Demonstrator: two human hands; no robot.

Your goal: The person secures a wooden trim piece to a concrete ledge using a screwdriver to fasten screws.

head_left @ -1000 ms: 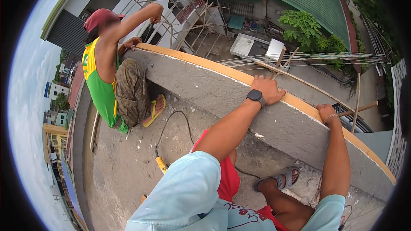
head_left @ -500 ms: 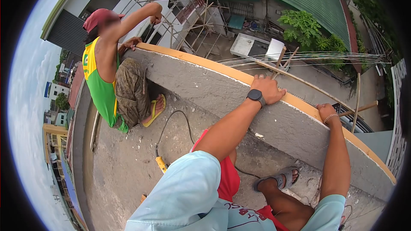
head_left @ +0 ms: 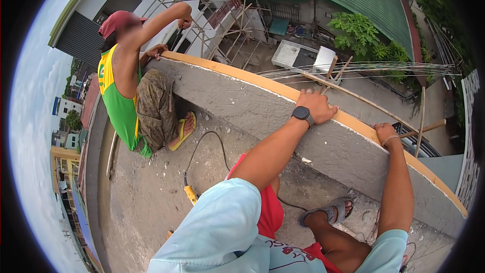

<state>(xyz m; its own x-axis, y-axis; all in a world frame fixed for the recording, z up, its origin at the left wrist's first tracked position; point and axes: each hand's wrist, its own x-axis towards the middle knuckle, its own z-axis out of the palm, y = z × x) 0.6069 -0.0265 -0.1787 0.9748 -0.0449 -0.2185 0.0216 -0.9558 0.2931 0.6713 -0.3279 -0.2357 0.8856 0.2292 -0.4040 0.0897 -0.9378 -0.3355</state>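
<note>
A long orange-brown board point(head_left: 242, 75) lies along the outer edge of a rough grey concrete parapet point(head_left: 338, 156). My left hand point(head_left: 316, 107), with a dark watch at its wrist, grips the board near its middle, fingers over the far edge. Further right, my right hand point(head_left: 386, 133), a bracelet on its wrist, holds the same board with its fingers curled over the far side. The undersides of both hands are hidden.
A co-worker point(head_left: 124, 76) in a green and yellow top crouches at the parapet's left end, one hand on the board's end. A yellow corded tool point(head_left: 190, 194) lies on the concrete floor. Beyond the parapet are wooden braces point(head_left: 422, 121), wires and a drop.
</note>
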